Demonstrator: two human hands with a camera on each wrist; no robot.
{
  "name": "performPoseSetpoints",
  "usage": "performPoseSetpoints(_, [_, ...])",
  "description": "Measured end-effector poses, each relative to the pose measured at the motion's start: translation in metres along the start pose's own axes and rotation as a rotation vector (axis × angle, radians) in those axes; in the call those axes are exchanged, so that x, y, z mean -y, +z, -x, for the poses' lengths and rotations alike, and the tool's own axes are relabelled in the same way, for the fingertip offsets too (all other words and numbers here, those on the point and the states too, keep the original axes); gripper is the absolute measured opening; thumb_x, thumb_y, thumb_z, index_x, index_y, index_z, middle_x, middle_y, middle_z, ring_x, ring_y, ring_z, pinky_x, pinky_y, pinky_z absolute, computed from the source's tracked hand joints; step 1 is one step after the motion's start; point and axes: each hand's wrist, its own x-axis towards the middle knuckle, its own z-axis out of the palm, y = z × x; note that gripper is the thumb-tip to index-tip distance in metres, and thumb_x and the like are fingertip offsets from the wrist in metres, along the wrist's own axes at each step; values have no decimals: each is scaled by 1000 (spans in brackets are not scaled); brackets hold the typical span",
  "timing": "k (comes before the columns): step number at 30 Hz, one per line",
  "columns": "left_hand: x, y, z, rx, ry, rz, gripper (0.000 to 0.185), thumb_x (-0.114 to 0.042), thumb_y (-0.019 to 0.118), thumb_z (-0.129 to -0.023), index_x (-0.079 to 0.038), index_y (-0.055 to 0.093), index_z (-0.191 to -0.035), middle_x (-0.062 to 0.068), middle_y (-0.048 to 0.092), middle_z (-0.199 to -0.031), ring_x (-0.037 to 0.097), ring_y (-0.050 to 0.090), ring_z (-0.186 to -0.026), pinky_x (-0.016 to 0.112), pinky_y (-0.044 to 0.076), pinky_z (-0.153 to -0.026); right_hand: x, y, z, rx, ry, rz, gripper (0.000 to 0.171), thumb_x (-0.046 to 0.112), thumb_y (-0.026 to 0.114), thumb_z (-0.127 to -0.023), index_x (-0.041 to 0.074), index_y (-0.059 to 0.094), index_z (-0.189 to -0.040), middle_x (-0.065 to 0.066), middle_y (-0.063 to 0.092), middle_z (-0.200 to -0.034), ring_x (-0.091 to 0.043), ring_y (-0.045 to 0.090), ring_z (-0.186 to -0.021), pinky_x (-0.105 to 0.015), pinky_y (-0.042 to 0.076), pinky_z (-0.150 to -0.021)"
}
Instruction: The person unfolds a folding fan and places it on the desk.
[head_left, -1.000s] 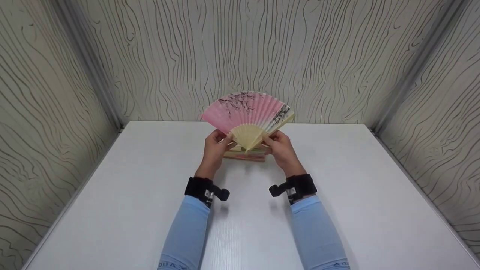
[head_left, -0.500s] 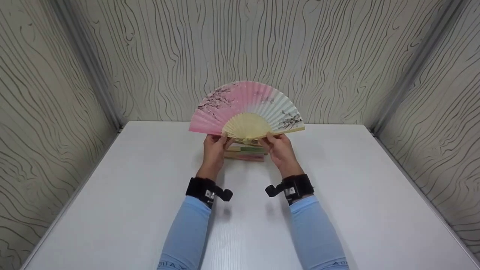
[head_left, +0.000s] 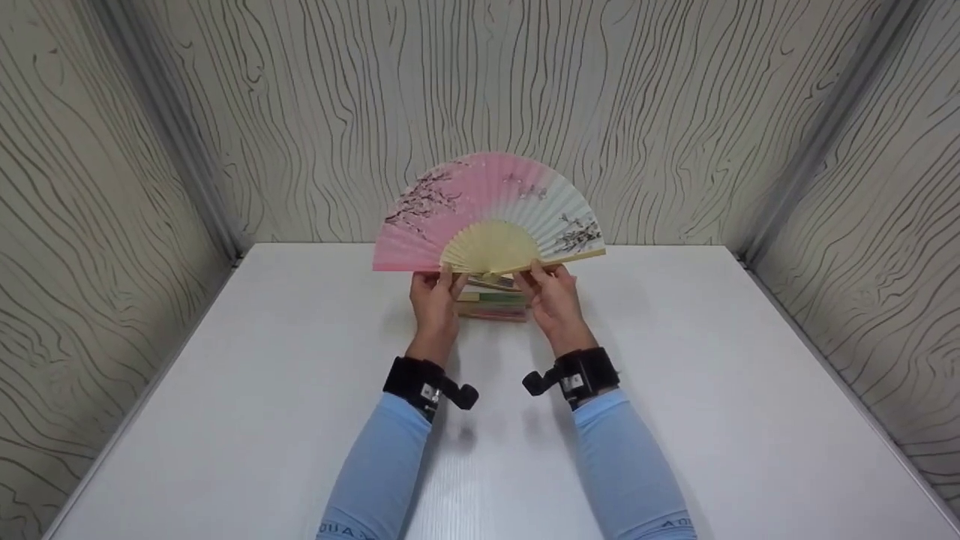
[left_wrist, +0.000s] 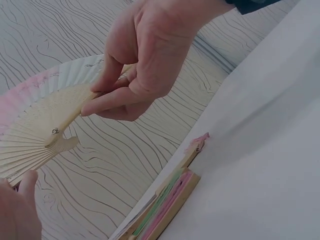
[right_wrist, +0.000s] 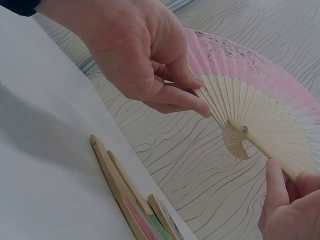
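Note:
A paper folding fan [head_left: 487, 217], pink on the left fading to white on the right with blossom branches, stands spread above the table's far middle. My left hand [head_left: 439, 289] pinches its left outer rib beside the pink paper [right_wrist: 235, 65]. My right hand [head_left: 546, 285] pinches the right outer rib by the white paper [left_wrist: 75, 75]. The bamboo ribs meet at a pivot pin [right_wrist: 244, 129] between the hands. The right wrist view shows the left hand [right_wrist: 140, 60] large, and the left wrist view shows the right hand [left_wrist: 145, 55] large.
A small stack of folded fans [head_left: 491, 304] lies on the white table [head_left: 262, 390] just under and behind the hands, also seen as folded fans [left_wrist: 167, 205] edge-on. Patterned walls [head_left: 112, 187] enclose the table on three sides.
The fan has spread from partly open to a near half circle. The white right part has unfolded, and both hands moved slightly apart and up.

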Motion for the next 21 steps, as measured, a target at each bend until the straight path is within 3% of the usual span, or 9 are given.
performPoseSetpoints(6, [1, 2, 0, -33, -5, 27, 30, -4, 57, -111, 2, 54, -141, 16, 64, -132, 26, 70, -126, 26, 66, -99, 2, 0, 1, -24, -5, -4, 21, 7, 54, -112, 2, 54, -132, -8, 65, -115, -11, 75, -90, -21, 67, -87])
performPoseSetpoints(13, [2, 11, 3, -35, -6, -1, 19, -6, 61, -110, 1, 56, -127, 15, 67, -124, 22, 75, -113, 28, 66, -101, 13, -2, 3, -56, -58, 35, 27, 4, 58, -111, 8, 54, -137, -5, 65, -114, -9, 75, -91, -22, 67, -90])
performPoseSetpoints(21, [6, 16, 8, -86, -23, 17, 7, -7, 61, -111, -3, 55, -111, 12, 64, -113, 18, 73, -103, 31, 66, -103, 18, -5, 4, -102, -76, 0, 5, 10, 58, -112, 6, 55, -114, -6, 67, -110, -11, 77, -88, -23, 68, -86])
